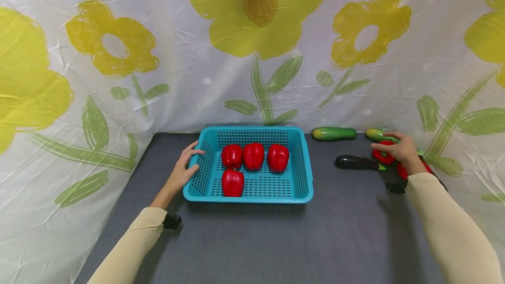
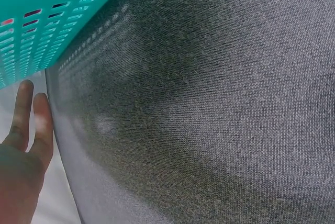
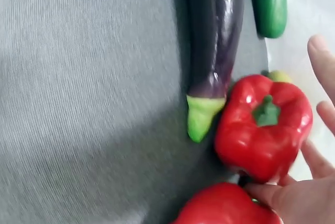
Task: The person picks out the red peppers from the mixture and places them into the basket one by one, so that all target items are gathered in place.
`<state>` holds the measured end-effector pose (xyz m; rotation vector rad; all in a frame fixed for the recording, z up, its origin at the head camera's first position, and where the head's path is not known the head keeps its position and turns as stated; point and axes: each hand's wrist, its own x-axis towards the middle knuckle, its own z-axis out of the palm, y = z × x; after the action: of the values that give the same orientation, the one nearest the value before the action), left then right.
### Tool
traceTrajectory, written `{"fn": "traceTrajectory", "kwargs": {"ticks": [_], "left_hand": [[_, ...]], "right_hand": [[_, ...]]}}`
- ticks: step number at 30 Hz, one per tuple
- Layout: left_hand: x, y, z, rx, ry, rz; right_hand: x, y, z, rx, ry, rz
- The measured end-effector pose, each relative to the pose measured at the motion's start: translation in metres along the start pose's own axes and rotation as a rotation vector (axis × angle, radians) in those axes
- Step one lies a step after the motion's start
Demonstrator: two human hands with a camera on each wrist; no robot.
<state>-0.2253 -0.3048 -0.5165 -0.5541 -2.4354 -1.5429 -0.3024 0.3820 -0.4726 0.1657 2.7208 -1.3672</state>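
My left hand is at the left side of a blue-green plastic basket, fingers extended along its rim. In the left wrist view two fingers of it stretch up near the perforated wall. Inside the basket lie several red bell peppers. Far to the right, my right hand reaches over another red bell pepper with a green stem. Its thumb lies low against this pepper, while the other fingers are spread apart beside it. One more red bell pepper sits close by, partly under the wrist.
A dark eggplant lies left of the right hand, its green stem end toward the pepper. Behind it are a green cucumber and a second yellow-green vegetable. A flower-printed curtain borders the dark grey table.
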Motion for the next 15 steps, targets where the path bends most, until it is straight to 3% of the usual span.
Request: {"fn": "traceTrajectory", "kwargs": {"ticks": [6, 15], "left_hand": [[0.001, 0.002, 0.001, 0.009, 0.002, -0.007], [0.000, 0.000, -0.001, -0.001, -0.005, -0.015]], "right_hand": [[-0.005, 0.002, 0.012, 0.022, 0.107, -0.010], [-0.006, 0.008, 0.032, 0.000, 0.336, -0.023]]}}
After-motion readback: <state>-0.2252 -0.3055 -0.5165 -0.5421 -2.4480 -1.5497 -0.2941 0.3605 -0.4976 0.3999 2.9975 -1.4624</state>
